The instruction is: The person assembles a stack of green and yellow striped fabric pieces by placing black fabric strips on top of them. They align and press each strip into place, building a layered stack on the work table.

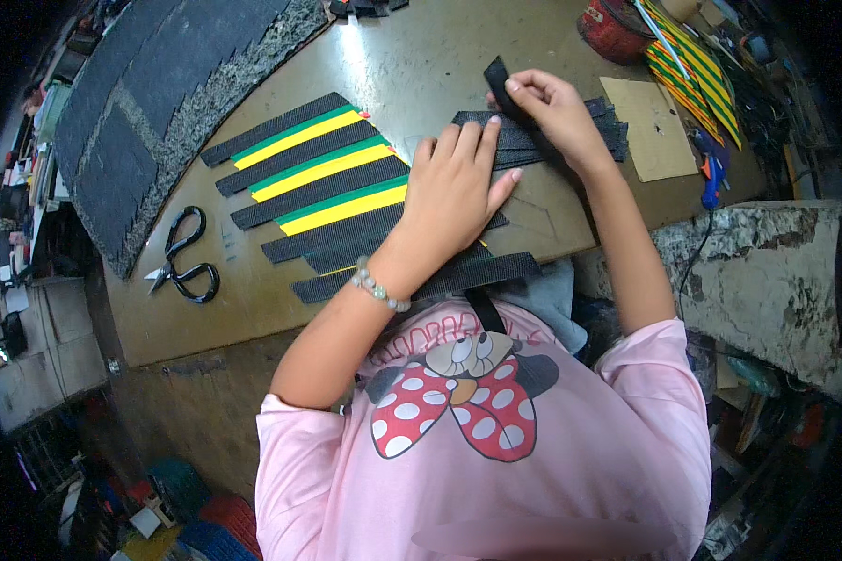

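Observation:
Between the thumb and fingers of my right hand [563,117] is a black webbing strip [497,75], its free end pointing up and away. Below that hand lies a stack of black strips [522,138], partly covered by it. My left hand [451,182] rests palm down with fingers apart, its fingertips at the stack's left end. Under and beside this hand, black, green and yellow strips [323,164] are laid side by side in slanting rows. One more black strip [482,276] lies along the table's near edge. My left forearm hides part of the rows.
Black-handled scissors [189,257] lie at the left of the table [243,313]. A dark ragged-edged sheet [196,75] covers the far left. To the right are a cardboard piece [653,131], a blue glue gun [711,173] with a cord, a red pot [613,30] and striped yellow-green pieces [692,79].

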{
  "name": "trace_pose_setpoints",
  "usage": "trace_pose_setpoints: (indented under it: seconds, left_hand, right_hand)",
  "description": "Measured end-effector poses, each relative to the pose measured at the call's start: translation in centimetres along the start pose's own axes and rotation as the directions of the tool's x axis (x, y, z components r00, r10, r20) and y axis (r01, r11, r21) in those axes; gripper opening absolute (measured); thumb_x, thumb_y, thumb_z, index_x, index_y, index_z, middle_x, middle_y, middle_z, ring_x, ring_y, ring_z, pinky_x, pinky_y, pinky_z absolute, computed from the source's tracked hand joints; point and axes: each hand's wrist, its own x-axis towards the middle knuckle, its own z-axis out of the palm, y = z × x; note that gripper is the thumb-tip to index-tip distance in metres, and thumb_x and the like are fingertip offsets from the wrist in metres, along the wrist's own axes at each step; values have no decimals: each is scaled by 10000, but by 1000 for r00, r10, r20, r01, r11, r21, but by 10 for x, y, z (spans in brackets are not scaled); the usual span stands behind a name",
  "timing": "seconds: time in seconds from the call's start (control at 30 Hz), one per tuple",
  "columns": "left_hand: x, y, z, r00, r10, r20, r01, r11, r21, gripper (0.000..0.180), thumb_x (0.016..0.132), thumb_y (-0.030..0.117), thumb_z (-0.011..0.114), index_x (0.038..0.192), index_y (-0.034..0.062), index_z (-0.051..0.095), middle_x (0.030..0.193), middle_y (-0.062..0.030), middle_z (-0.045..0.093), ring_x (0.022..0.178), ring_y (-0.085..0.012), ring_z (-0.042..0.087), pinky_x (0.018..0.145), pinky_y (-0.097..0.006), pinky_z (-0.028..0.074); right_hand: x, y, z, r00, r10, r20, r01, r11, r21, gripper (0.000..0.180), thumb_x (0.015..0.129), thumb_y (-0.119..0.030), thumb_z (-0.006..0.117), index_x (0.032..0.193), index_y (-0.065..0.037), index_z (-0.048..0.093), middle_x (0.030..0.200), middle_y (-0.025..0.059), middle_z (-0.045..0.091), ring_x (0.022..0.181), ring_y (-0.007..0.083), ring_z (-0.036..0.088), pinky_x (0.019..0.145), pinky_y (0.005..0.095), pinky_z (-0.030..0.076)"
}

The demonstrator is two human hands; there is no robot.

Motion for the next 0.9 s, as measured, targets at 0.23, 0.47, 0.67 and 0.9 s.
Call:
trace_pose_setpoints:
  seconds: [0.23, 0.47, 0.67, 0.9]
  left_hand:
    - [2, -3, 0, 988, -98, 117, 94, 995, 46, 500, 911, 405, 584, 1266, 53, 566, 1193, -104, 548, 1108, -276, 509, 900, -457, 401]
    - [-45, 11, -79, 919, -376, 116, 328, 569, -754, 366, 867, 282, 743, 1118, 22, 686, 1060, -127, 666, 1025, -206, 569, 889, -356, 456]
    - [-106, -25, -115, 554, -774, 308, 570, 83, -818, 152, 856, 129, 770, 850, -16, 726, 717, -8, 670, 595, -16, 530, 536, -170, 412]
    - [-144, -78, -113, 641, -733, -228, 726, 675, -132, 265, 804, 168, 758, 1062, 127, 714, 1137, -72, 599, 1127, -302, 484, 957, -400, 387]
  right_hand:
    - [-45, -118, -83, 409, -41, -912, 359, 926, 119, 153, 958, -179, 580, 982, -28, 581, 846, 102, 629, 616, 133, 567, 545, 218, 461]
    - [-122, -169, 11, 951, 308, 17, -272, 863, -425, 336, 958, -97, 575, 1287, -33, 548, 761, 50, 670, 566, 74, 617, 441, 182, 426]
    - [-37, -127, 111, 559, 636, 531, -495, 771, -402, 197, 958, -170, 635, 1018, 14, 602, 704, 43, 656, 528, 78, 619, 460, 216, 474]
    - [26, -87, 190, 570, 467, 676, -315, 884, -345, 261, 929, -239, 672, 892, 15, 625, 685, 59, 668, 442, 93, 567, 397, 241, 443]
